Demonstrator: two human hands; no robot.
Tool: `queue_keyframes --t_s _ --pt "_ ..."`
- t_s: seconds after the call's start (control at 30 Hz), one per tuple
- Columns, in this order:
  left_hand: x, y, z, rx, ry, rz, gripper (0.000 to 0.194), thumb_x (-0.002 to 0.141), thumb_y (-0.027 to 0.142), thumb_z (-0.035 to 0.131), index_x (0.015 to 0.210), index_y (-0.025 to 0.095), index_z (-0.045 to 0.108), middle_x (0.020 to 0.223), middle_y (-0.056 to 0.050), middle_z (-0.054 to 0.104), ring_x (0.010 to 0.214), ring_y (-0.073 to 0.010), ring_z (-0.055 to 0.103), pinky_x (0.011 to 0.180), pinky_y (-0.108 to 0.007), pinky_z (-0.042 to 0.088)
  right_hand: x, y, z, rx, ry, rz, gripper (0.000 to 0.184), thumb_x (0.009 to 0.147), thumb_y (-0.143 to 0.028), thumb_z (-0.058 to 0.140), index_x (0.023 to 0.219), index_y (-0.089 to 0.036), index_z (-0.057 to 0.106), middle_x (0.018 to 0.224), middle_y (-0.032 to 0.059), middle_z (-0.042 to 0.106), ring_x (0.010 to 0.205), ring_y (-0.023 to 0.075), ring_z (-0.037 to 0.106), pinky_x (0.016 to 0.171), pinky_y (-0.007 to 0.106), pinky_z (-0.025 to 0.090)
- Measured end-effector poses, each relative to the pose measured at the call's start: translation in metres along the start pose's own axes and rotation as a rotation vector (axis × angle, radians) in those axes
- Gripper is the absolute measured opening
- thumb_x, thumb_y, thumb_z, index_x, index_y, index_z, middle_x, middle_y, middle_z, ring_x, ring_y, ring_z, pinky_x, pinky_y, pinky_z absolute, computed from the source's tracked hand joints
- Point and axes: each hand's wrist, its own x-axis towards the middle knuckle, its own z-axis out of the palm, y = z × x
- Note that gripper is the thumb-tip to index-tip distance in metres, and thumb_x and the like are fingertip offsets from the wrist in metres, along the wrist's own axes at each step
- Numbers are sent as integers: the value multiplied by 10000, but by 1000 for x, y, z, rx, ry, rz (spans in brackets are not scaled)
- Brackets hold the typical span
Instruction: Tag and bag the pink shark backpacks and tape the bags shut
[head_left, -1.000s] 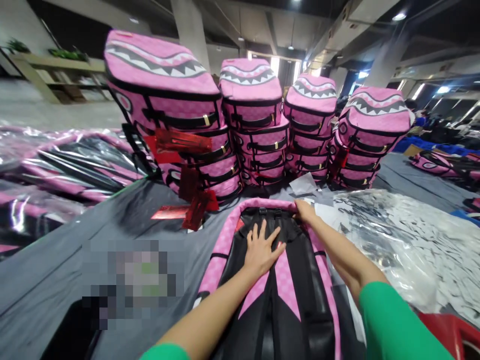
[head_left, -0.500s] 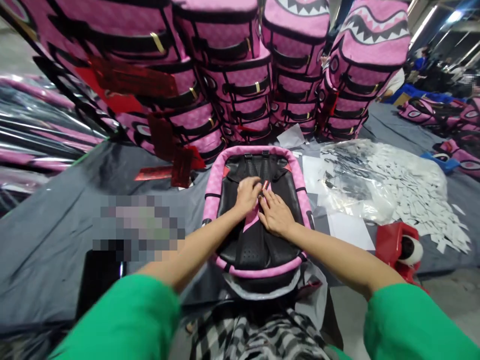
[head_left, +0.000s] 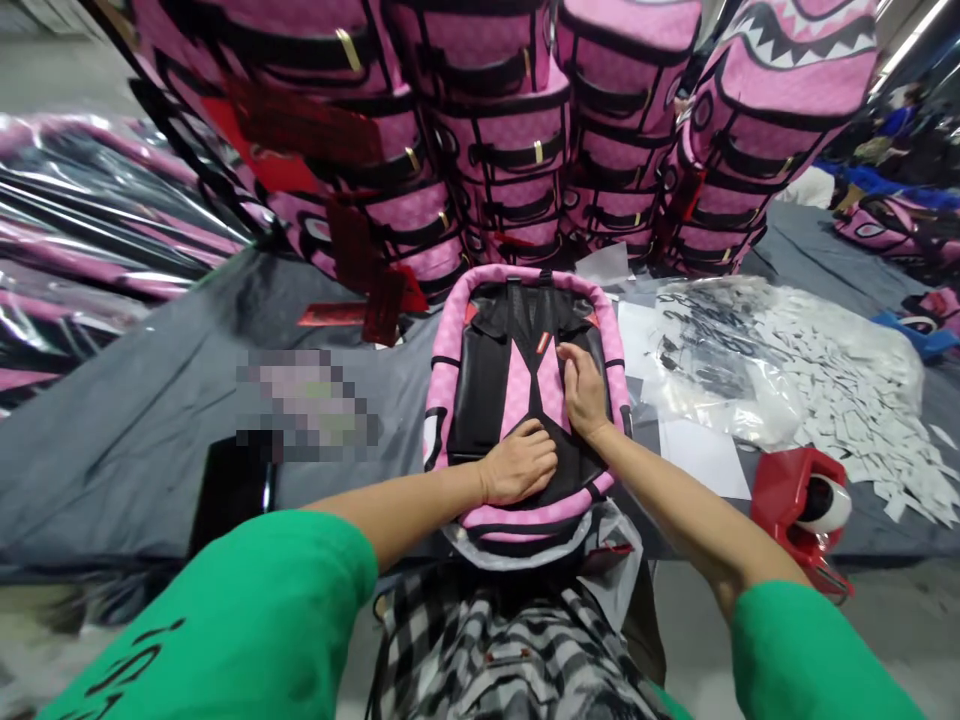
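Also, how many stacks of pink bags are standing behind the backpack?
4, in a row beyond the backpack: leftmost stack, second stack, third stack, rightmost stack. Others could be hidden behind them.

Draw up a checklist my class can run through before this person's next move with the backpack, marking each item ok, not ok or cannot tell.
1. Backpack lying strap side up: ok.
2. Left hand on the backpack: ok, on its near end.
3. Right hand gripping a strap: cannot tell; it is curled over the right side, its grip hidden.
4. Red tag uncovered: ok, neither hand hides it.
5. Tape dispenser clear of the backpack: ok, apart at the right.
6. White pieces tidy: not ok, scattered on the table.
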Motion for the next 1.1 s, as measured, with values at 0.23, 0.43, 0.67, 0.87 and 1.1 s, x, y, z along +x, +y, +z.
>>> queue_keyframes --t_s 0.23,0.43,0.67,0.87,1.1 --pt "2 -49 -35 52 95 -364 521 932 500 536 1430 345 533 1540 -86 453 1453 -417 276 1175 -669 92 -28 -53 -28 52 -747 -1037 206 925 -316 577 1077 -202 655 987 47 697 884 194 598 816 313 469" --pt "-7 -65 -13 71 99 -581 704 858 736 517 1497 506 332 1685 -23 163 1504 -501 83 1143 -733 52 -50 -24 18 85 -798 -1050 255 871 -306 613 1102 -199 630 1073 55 684 914 193 592 791 329 457" --pt "-7 -55 -11 86 105 -610 680 876 693 524 1498 474 355 1679 -57 184 1498 -517 97 1147 -720 90 -64 -12 26 -1 -650 -995 261 824 -298 595 1054 -187 649 1047 83 692 964 215 602 880 363 485" --pt "-25 3 5 88 93 -605 742 844 721 531 1507 432 367 1668 -94 217 1488 -531 126 1131 -734 111 -44 -24 -32 -308 -92 -346 479 940 -283 502 1415 -232 518 1528 124 461 1432 288 362 1161 528 303" --pt "-26 18 -24 42 -124 -562 846 755 861 488 1489 452 386 1641 -131 282 1436 -576 241 1044 -777 218 -32 24 -10 -414 -184 228 702 973 -572 476 1544 -174 384 1640 179 229 1527 356 153 1214 571 162"
